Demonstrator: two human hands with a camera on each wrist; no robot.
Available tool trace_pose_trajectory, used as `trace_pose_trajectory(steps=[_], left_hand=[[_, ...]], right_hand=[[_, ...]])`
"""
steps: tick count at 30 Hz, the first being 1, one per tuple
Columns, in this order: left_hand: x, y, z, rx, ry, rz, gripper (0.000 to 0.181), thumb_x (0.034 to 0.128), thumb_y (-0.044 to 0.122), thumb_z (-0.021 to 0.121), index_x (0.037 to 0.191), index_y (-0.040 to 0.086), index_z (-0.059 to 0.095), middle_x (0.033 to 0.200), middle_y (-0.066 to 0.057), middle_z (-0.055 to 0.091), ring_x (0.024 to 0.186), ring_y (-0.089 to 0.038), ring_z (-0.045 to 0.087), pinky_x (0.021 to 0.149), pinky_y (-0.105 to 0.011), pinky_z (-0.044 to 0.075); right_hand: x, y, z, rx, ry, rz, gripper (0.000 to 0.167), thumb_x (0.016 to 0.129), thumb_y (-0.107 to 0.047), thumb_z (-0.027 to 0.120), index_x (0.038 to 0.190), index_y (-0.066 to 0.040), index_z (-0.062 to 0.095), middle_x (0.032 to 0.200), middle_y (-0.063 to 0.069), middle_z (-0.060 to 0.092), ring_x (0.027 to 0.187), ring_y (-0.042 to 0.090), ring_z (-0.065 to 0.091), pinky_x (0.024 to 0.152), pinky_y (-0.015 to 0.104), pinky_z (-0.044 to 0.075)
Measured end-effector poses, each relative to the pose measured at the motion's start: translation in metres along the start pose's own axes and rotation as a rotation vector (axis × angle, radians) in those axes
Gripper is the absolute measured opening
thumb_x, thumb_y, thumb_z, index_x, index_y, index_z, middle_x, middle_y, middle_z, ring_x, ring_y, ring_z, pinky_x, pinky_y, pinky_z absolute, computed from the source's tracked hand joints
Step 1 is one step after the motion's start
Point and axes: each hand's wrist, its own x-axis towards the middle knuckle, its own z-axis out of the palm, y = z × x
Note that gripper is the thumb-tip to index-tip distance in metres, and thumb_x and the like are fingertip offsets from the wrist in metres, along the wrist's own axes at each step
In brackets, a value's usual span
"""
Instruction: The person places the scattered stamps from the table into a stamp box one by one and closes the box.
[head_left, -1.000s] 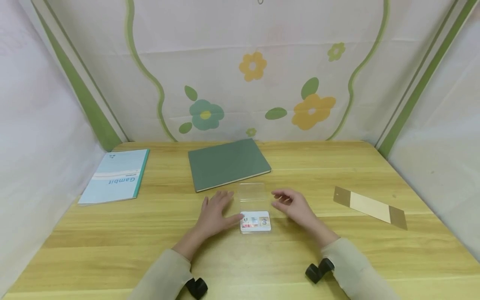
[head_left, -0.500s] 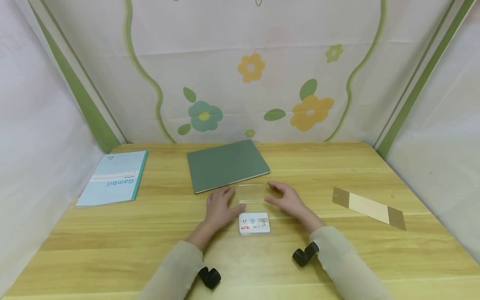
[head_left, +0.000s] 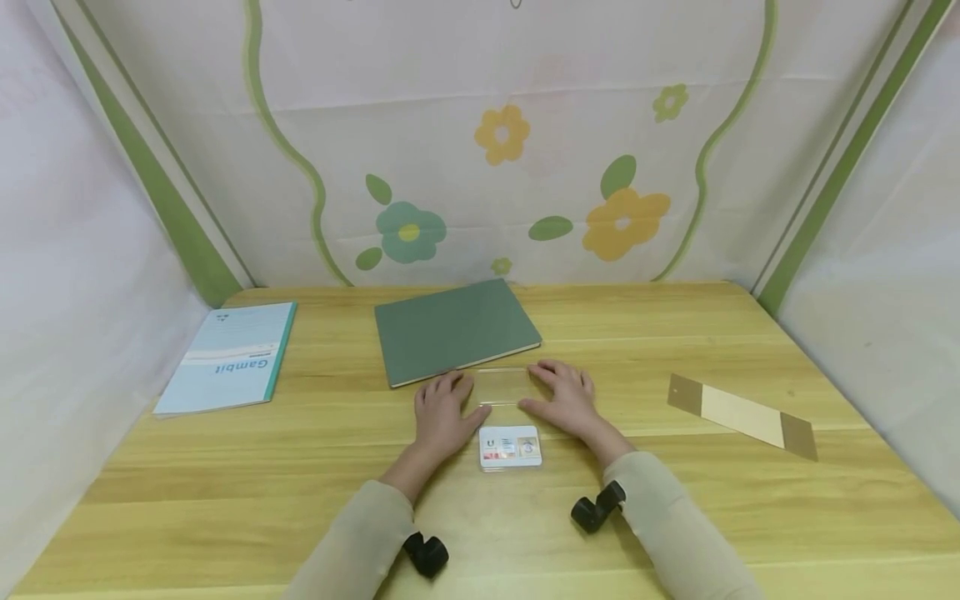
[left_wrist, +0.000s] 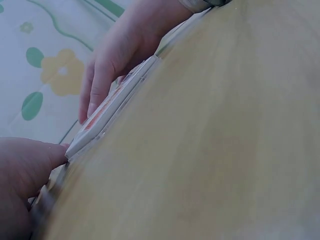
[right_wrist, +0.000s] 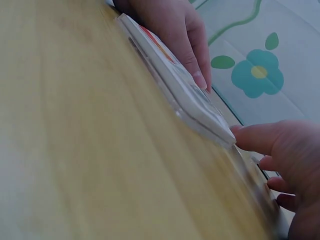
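Note:
A flat clear plastic lid (head_left: 503, 387) lies on the wooden table, close to the dark green book. My left hand (head_left: 440, 419) holds its left end, thumb at the near edge and fingers towards the far corner. From the other side, my right hand (head_left: 566, 398) holds the right end between thumb and fingertips. Just nearer to me sits a white, flat, rounded slab with printed labels (head_left: 511, 446), in a clear plastic base. In both wrist views this slab (left_wrist: 107, 112) partly hides the lid. Whether lid and base are joined I cannot tell.
Behind the lid lies the dark green book (head_left: 457, 329). A light blue notebook (head_left: 225, 358) is at the far left. On the right lies a brown and cream strip (head_left: 742, 414). A white floral cloth (head_left: 450, 167) stands behind the table.
My right hand has moved leftward and in to the lid's right end. The left hand has shifted slightly to the right, its thumb moving up from the slab to the lid's near edge.

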Motion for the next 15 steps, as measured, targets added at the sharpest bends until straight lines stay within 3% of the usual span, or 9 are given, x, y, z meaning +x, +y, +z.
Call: trace_pose_trajectory(steps=[9, 15], left_hand=[[0.0010, 0.0007, 0.0004, -0.006, 0.023, -0.010, 0.049, 0.0774, 0.040, 0.060, 0.115, 0.008, 0.057, 0.123, -0.012, 0.043, 0.113, -0.032, 0.033, 0.090, -0.051, 0.018], [0.0010, 0.0014, 0.0003, -0.075, 0.058, -0.019, 0.049, 0.0764, 0.038, 0.062, 0.112, 0.006, 0.058, 0.119, -0.011, 0.047, 0.111, -0.032, 0.036, 0.091, -0.050, 0.018]], right_hand=[[0.0008, -0.0010, -0.0006, 0.001, -0.001, 0.006, 0.060, 0.071, -0.040, 0.067, 0.121, -0.010, 0.051, 0.126, 0.013, 0.039, 0.116, 0.033, 0.027, 0.093, 0.053, 0.003], [0.0002, -0.0004, -0.0015, 0.086, 0.008, 0.014, 0.060, 0.069, -0.037, 0.069, 0.119, -0.009, 0.052, 0.127, 0.013, 0.040, 0.117, 0.032, 0.027, 0.094, 0.052, -0.001]])
